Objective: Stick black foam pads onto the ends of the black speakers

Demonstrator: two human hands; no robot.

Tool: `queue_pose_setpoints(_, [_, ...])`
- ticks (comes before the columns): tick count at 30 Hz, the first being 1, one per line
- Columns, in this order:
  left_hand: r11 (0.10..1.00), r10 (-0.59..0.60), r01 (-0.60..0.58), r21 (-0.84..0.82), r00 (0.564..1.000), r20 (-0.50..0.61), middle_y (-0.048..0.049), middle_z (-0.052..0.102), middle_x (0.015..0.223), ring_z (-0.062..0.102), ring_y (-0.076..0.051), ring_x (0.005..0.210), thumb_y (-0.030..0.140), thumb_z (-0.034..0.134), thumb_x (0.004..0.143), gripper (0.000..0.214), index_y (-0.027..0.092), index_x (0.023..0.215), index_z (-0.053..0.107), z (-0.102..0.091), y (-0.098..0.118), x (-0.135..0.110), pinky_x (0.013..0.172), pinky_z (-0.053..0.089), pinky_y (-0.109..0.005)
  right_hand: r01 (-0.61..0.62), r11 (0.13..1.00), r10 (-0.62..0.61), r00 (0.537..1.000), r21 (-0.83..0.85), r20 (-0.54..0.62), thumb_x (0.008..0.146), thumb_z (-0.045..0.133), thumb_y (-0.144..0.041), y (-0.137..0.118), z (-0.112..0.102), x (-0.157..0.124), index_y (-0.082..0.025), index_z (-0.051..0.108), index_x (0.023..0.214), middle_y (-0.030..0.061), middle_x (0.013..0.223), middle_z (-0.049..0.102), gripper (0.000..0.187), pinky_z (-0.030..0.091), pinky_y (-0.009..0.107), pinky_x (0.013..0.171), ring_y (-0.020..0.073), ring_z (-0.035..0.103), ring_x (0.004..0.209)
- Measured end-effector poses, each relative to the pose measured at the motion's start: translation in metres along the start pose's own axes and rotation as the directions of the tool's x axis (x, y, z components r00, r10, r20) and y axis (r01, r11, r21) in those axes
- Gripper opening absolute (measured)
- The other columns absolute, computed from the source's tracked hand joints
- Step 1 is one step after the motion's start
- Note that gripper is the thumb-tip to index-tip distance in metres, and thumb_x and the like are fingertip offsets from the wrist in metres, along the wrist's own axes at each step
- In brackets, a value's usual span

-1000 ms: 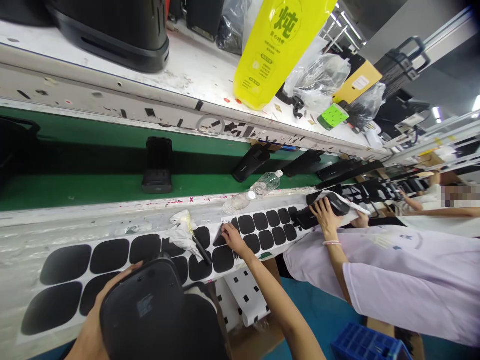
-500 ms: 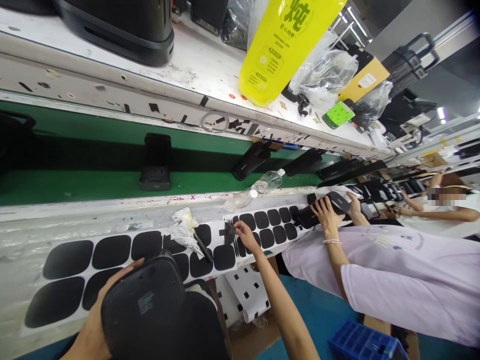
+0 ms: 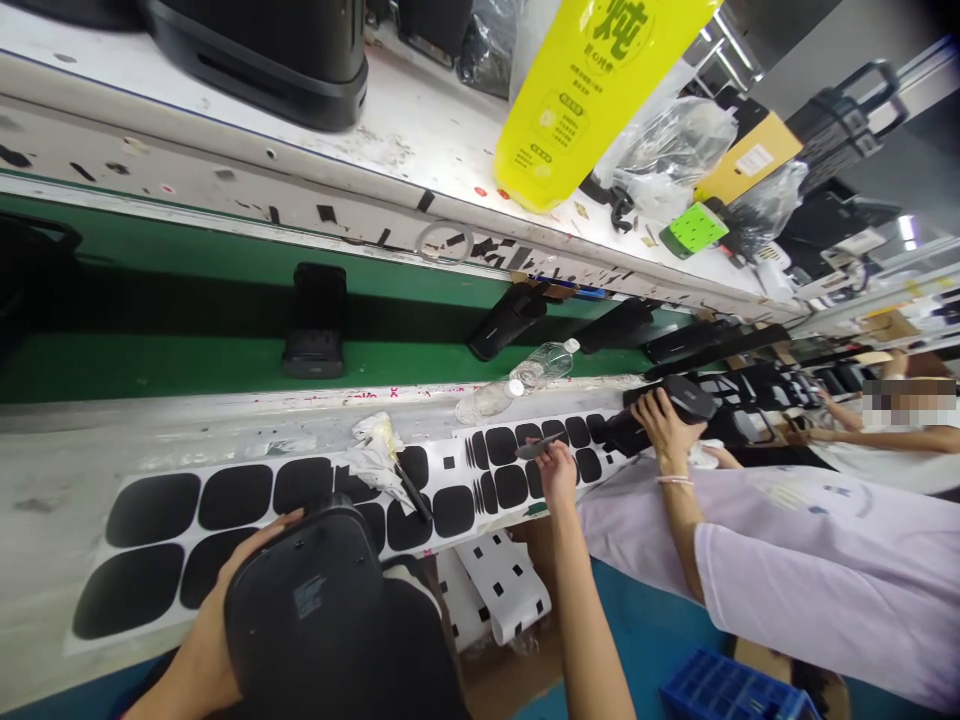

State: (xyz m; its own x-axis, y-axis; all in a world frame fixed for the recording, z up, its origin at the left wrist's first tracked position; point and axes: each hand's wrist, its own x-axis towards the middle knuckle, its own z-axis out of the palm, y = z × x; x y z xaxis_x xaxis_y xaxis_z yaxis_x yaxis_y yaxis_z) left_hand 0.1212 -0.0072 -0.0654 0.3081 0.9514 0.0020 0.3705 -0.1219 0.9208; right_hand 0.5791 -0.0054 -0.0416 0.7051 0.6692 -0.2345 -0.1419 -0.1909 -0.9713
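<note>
My left hand (image 3: 217, 625) is wrapped round the side of a black appliance housing (image 3: 315, 600), which is tilted with its smooth base facing me and a small square mark on it. My right hand (image 3: 559, 478) pinches a thin black adhesive pad (image 3: 541, 447), held edge-on above the sheets. Below lie white backing sheets (image 3: 191, 540) with rows of rounded-square black pads (image 3: 142, 590). On the nearer sheet rest a crumpled white cloth (image 3: 375, 460) and a black-handled tool (image 3: 412, 490), its other end hidden by the cloth.
Two clear plastic bottles (image 3: 487, 402) lie behind the sheets. Black units stand on a green conveyor (image 3: 405, 350). A shelf above holds a yellow bag (image 3: 592, 110). To the right, a co-worker in a pale shirt (image 3: 750, 540) handles a black unit. A blue crate (image 3: 735, 690) sits below.
My right hand has moved right and lifted the black pad off its sheet, leaving a bare spot with a small black square. The left hand keeps its hold on the housing.
</note>
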Motion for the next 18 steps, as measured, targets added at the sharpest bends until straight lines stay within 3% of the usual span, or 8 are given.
queue_pose_setpoints(4, [0.995, 0.085, -0.08, -0.06, 0.994, 0.074, -0.0107, 0.048, 0.15, 0.054, -0.037, 0.133, 0.04, 0.072, 0.078, 0.077, 0.032, 0.146, 0.035, -0.006, 0.02, 0.006, 0.113, 0.046, -0.051, -0.081, 0.996, 0.072, 0.984, 0.049, 0.162, 0.085, 0.074, -0.044, -0.039, 0.04, -0.068, -0.021, 0.054, 0.09, -0.0076, 0.062, 0.048, 0.032, 0.043, 0.02, 0.049, 0.0101, 0.051, 0.053])
queue_pose_setpoints(7, [0.989, 0.145, -0.143, -0.028, 0.983, 0.114, -0.0132, 0.043, 0.153, 0.05, -0.038, 0.137, 0.036, 0.072, 0.079, 0.081, 0.03, 0.149, 0.03, -0.005, 0.028, 0.007, 0.114, 0.046, -0.052, -0.168, 0.986, 0.156, 0.938, 0.012, 0.311, 0.077, 0.082, -0.045, -0.059, 0.09, -0.134, -0.024, 0.053, 0.094, -0.0071, 0.064, 0.049, 0.04, 0.04, 0.02, 0.047, 0.0098, 0.047, 0.053])
queue_pose_setpoints(10, [0.982, 0.189, -0.19, -0.009, 0.972, 0.136, -0.0157, 0.043, 0.152, 0.051, -0.038, 0.136, 0.041, 0.076, 0.076, 0.089, 0.028, 0.151, 0.03, -0.003, 0.028, 0.008, 0.114, 0.044, -0.053, -0.162, 0.984, 0.175, 0.855, -0.07, 0.488, 0.08, 0.079, -0.042, -0.07, 0.129, -0.183, -0.025, 0.052, 0.096, -0.005, 0.076, 0.051, 0.035, 0.037, 0.02, 0.049, 0.0088, 0.045, 0.057])
queue_pose_setpoints(13, [0.974, 0.226, -0.227, -0.014, 0.965, 0.134, -0.0167, 0.044, 0.151, 0.051, -0.037, 0.136, 0.046, 0.072, 0.08, 0.087, 0.028, 0.153, 0.027, -0.004, 0.03, 0.008, 0.113, 0.046, -0.052, -0.102, 0.986, 0.159, 0.783, -0.129, 0.601, 0.084, 0.075, -0.037, -0.07, 0.147, -0.203, -0.025, 0.052, 0.095, -0.0057, 0.074, 0.049, 0.029, 0.033, 0.02, 0.049, 0.008, 0.044, 0.056])
queue_pose_setpoints(16, [0.968, 0.244, -0.252, 0.023, 0.955, 0.17, -0.019, 0.039, 0.153, 0.047, -0.039, 0.139, 0.052, 0.074, 0.079, 0.095, 0.028, 0.155, 0.024, -0.009, 0.041, 0.008, 0.114, 0.043, -0.056, -0.062, 0.99, 0.126, 0.783, -0.126, 0.609, 0.083, 0.076, -0.034, -0.067, 0.151, -0.204, -0.024, 0.052, 0.092, -0.0056, 0.072, 0.051, 0.027, 0.037, 0.021, 0.052, 0.0084, 0.048, 0.058])
queue_pose_setpoints(18, [0.968, 0.23, -0.246, 0.047, 0.949, 0.217, -0.0228, 0.031, 0.156, 0.041, -0.045, 0.142, 0.064, 0.082, 0.066, 0.116, 0.026, 0.157, 0.02, -0.011, 0.048, 0.007, 0.114, 0.04, -0.063, -0.052, 0.991, 0.116, 0.79, -0.123, 0.602, 0.082, 0.076, -0.032, -0.067, 0.151, -0.202, -0.024, 0.053, 0.091, -0.0052, 0.074, 0.053, 0.027, 0.039, 0.021, 0.053, 0.0085, 0.05, 0.058])
